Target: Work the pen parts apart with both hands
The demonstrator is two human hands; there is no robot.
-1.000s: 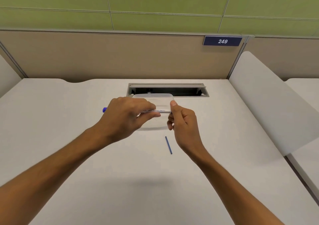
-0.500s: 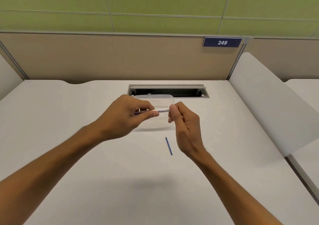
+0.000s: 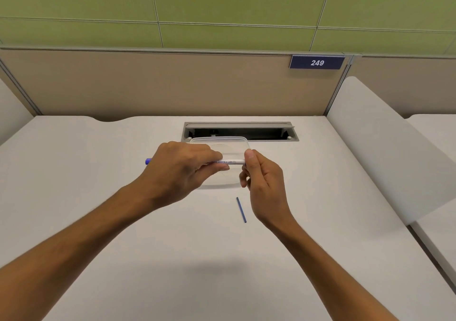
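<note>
My left hand (image 3: 180, 172) grips a white pen (image 3: 230, 162) with blue print, held level above the desk; its blue end sticks out past my knuckles on the left. My right hand (image 3: 262, 182) pinches the pen's right end between thumb and fingers. Under the pen lies a clear plastic container lid (image 3: 222, 145), partly hidden by both hands. A thin blue stick (image 3: 241, 209), like a pen refill, lies on the white desk (image 3: 98, 172) just below my right hand.
An open cable slot (image 3: 239, 131) is set in the desk behind the lid. A beige partition with a blue "249" sign (image 3: 317, 62) closes the back. A white side divider (image 3: 385, 143) slopes along the right.
The pen has slid left through my left hand, so its blue end shows again at the left. My right hand has shifted its pinch on the pen's right end.
</note>
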